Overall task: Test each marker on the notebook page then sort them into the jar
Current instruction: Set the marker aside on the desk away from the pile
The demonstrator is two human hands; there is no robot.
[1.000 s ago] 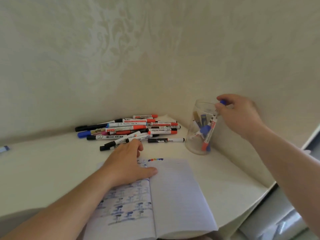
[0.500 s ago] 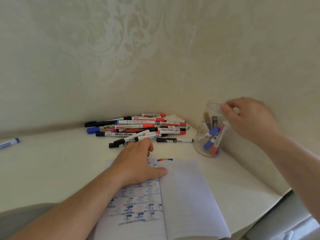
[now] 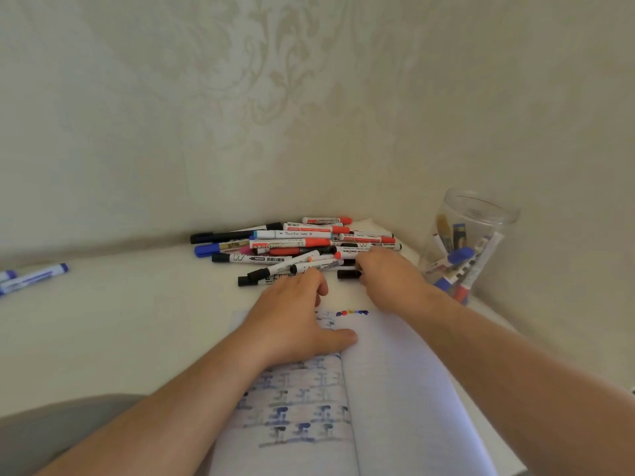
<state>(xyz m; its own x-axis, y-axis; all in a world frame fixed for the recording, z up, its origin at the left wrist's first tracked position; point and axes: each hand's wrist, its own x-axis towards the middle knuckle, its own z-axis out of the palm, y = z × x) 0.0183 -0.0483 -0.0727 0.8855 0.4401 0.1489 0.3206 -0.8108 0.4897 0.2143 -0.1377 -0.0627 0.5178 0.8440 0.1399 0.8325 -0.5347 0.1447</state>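
Piled red, black and blue-capped markers at the table's back corner. Right hand curled onto a black-capped marker. Left hand flat on open notebook. Clear jar, several markers inside, by the right edge.

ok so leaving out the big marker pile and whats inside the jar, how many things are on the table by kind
notebook: 1
jar: 1
stray markers at the far left: 2 (one cut off by the frame edge)
total: 4
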